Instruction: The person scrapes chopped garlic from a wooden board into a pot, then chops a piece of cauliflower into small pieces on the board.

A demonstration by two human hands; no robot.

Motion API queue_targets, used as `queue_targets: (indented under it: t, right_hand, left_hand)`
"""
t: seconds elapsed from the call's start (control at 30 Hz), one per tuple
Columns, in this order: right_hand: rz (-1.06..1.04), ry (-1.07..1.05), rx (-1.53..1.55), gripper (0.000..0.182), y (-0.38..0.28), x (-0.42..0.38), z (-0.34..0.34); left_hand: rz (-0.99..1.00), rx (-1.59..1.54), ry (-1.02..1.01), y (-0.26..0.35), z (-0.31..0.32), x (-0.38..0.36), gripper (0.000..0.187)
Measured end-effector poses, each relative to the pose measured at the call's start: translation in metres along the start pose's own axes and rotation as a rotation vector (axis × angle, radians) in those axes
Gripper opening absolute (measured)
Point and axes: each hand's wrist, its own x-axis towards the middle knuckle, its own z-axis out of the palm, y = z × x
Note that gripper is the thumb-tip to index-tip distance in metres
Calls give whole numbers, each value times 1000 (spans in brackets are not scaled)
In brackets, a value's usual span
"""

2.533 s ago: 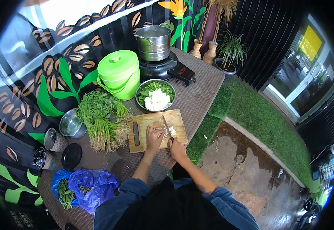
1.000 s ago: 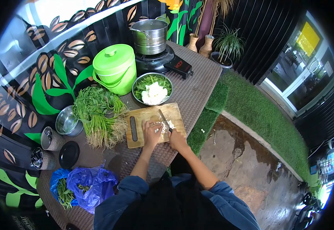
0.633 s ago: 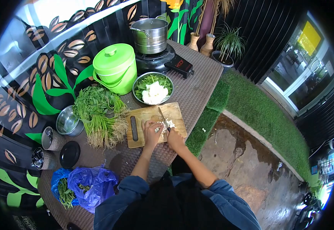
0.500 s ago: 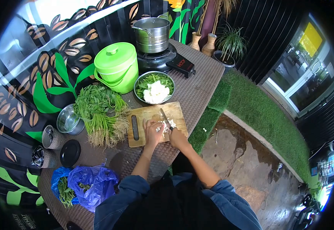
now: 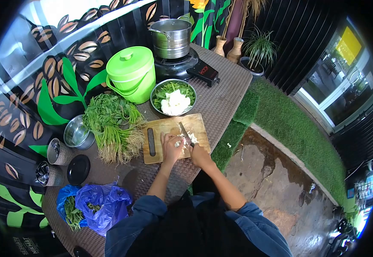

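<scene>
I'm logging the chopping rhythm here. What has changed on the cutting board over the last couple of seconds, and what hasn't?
Little changed. The right hand still grips the knife, its blade shifting only slightly over the white pieces. The left hand keeps pressing the food on the cutting board. Nothing was picked up or let go. The steel bowl, green bucket, pot and greens stayed put.

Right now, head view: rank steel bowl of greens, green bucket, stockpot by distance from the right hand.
From the right hand:
1. Steel bowl of greens, just beyond the cutting board.
2. Green bucket, farther back and to the left.
3. Stockpot, at the far end on the burner.
</scene>
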Motion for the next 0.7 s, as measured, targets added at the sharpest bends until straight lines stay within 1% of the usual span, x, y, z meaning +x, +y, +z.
queue_targets:
  t: [0.07, 0.1, 0.17, 0.3, 0.37, 0.4, 0.47, 0.5, 0.6, 0.67, 0.7]
  right_hand:
    - [79, 4, -23, 46, -4, -11, 6]
    - [79, 3, -23, 46, -5, -15, 14]
    - [153, 66, -16, 46, -4, -17, 32]
    - [119, 41, -48, 46, -4, 4, 25]
    - [37, 10, -62, 45, -2, 13, 11]
    - [37, 10, -61, 45, -2, 13, 4]
    - [-6, -57, -101, 46, -3, 11, -8]
    - [-6, -56, -103, 46, -4, 7, -9]
    - [26, -24, -124, 44, -5, -10, 6]
    - [84, 88, -71, 43, 0, -14, 30]
    - [86, 112, -63, 43, 0, -14, 36]
  left_hand:
    - [-13, -31, 31, 2, 0, 0, 9]
    - [-13, -30, 31, 1, 0, 0, 9]
    - [-2, -73, 35, -3, 1, -1, 8]
    - [-3, -59, 21, 2, -2, -2, 10]
    - [3, 10, -10, 0, 1, -2, 12]
    - [3, 10, -10, 2, -1, -2, 12]
    - [61, 50, 39, 6, -3, 0, 13]
    - [62, 48, 40, 7, -4, 0, 13]
    - [31, 88, 47, 8, -7, -2, 10]
    - [42, 69, 24, 5, -6, -3, 9]
    - [42, 71, 28, 5, -6, -2, 9]
